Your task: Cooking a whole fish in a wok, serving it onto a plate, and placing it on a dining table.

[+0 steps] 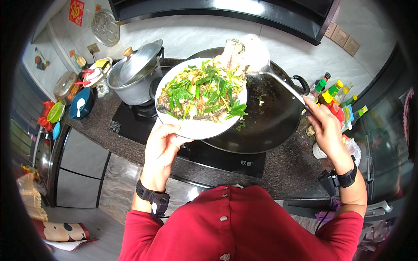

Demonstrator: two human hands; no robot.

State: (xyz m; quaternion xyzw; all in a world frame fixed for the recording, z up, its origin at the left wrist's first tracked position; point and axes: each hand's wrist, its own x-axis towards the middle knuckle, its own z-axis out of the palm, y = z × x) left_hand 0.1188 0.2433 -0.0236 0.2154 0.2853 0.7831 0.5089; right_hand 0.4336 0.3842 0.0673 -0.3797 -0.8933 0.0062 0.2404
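Observation:
My left hand grips the near left rim of a white plate, raised over the stove and the left part of a wok. A cooked fish lies on the plate under chopped green herbs, its tail reaching past the far right rim. In my right hand is the handle of a metal spatula; its bright, glare-lit head is beside the fish tail. Below, the dark wok holds some scraps of food and greens. The plate hides part of the wok.
An aluminium pot with a tilted lid stands on the left burner. Bottles of seasoning crowd the counter at the right, near a white container. A blue bowl is at the left. The range hood overhangs the back.

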